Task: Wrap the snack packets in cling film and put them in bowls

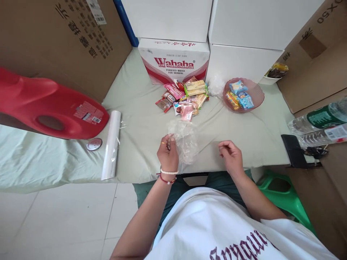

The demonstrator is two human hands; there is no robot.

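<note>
My left hand (168, 154) is closed in a pinch on the edge of a crumpled clear plastic bag (187, 144), which lies spread over the cloth to its right. Something small and dark shows between thumb and fingers, too small to name. To the right, apart from the bag, my right hand (231, 158) is held with its fingers curled in and nothing showing in them. Beyond the bag is a pile of wrapped snacks (185, 96) in several colours. A pink see-through bowl (258, 95) at the back right holds several blue and yellow snack packets (240, 94).
A red jug (89, 101), a round tin-like disc (94, 144) and a roll of clear film (111, 144) lie at left. Cartons, one a Wahaha box (176, 61), wall the back. Plastic bottles (320, 117) and a black phone-like object (292, 151) sit at right.
</note>
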